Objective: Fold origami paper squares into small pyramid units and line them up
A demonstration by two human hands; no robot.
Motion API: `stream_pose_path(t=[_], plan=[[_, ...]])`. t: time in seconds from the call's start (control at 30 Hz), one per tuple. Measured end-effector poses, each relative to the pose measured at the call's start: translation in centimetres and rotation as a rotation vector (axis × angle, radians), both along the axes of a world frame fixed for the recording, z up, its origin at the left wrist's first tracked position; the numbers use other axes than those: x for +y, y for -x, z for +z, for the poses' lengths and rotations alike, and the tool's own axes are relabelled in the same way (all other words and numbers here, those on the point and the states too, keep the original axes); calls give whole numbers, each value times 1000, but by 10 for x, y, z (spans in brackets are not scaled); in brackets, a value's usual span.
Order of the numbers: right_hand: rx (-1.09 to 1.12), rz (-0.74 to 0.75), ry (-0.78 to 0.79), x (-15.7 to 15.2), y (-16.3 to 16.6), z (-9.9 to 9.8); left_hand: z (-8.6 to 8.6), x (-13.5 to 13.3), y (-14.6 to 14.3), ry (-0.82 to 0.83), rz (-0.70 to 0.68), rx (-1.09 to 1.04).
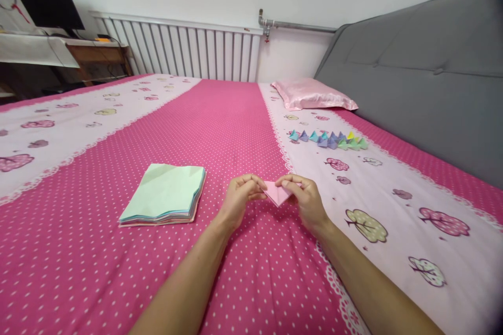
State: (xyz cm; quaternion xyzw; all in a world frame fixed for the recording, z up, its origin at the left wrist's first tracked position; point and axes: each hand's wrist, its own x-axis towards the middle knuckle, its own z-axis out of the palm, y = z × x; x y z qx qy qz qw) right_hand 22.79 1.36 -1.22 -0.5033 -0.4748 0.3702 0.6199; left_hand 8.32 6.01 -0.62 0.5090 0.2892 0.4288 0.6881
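Observation:
A small piece of folded pink paper (277, 194) is held between both hands over the bed, one corner pointing down toward me. My left hand (241, 193) pinches its left corner between thumb and fingers. On the other side, my right hand (304, 196) grips the right part, with the thumb lying on top; the fingers beneath are partly hidden. To the left of my hands lies a stack of square paper sheets (165, 191), pale green on top with blue and pinkish edges below. Several small folded paper boats (332, 140) in blue, purple, green and yellow stand in rows beyond my right hand.
A pink dotted bedspread (231, 131) with tree-patterned bands covers the bed. The pink pillow (312, 94) rests near the grey headboard (424, 73). Behind the bed are a white radiator (188, 47) and, at far left, a desk with a black monitor (47, 4).

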Motion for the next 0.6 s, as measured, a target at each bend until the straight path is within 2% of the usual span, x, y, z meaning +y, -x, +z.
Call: stream_pose_path(t=[0.17,0.4,0.5,0.6], plan=[[-79,-7,-40,0,1,1,-1,-1,0,-137,33,90],[-74,5,-110,2,3,-2,-3,2,-2,-147,20,-77],[-123,-23,-142,2,3,-2,-3,3,-2,-153,16,-9],[-171,-43,-174,1,2,-2,-4,5,-1,-240,32,98]])
